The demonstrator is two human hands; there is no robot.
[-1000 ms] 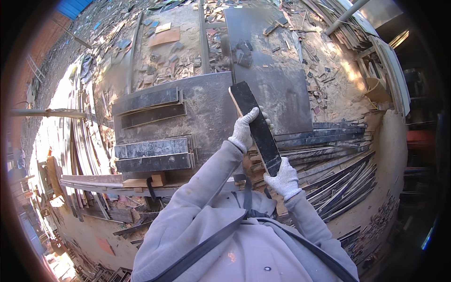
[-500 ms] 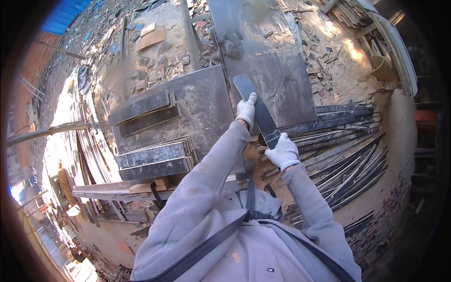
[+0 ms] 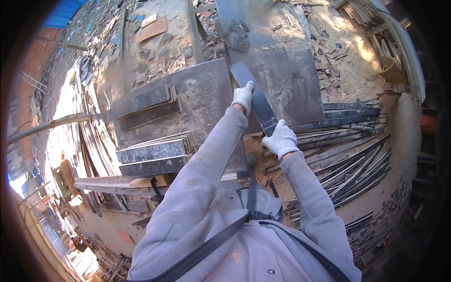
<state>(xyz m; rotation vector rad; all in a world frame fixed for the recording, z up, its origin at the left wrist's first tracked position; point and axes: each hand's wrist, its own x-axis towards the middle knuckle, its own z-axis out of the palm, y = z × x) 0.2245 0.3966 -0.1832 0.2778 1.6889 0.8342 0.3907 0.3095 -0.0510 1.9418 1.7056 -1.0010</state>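
Observation:
A narrow dark board (image 3: 260, 104) with a smooth face lies slantwise in my two gloved hands over the worktable. My left hand (image 3: 243, 97), in a pale knit glove, grips its left edge near the middle, thumb laid on the upper face. At the near right end, my right hand (image 3: 281, 139) is closed round the board, its thumb also on top. Beneath the board is the dark, dusty tabletop (image 3: 286, 75). To the left, a stack of similar short boards (image 3: 152, 151) and a smaller pile (image 3: 145, 104) rest on a second dark panel (image 3: 202, 94).
Long dark strips (image 3: 347, 169) lie heaped on the sandy ground at the right. Small dark offcuts (image 3: 240, 35) sit on the far tabletop. A wooden pole (image 3: 51, 126) juts in from the left, near a pile of long pale strips (image 3: 87, 145). Scraps litter the far ground.
Both hands have shifted slightly away from me with the board, still gripping it at the same places. The view has moved a little; the stacks at the left look unchanged.

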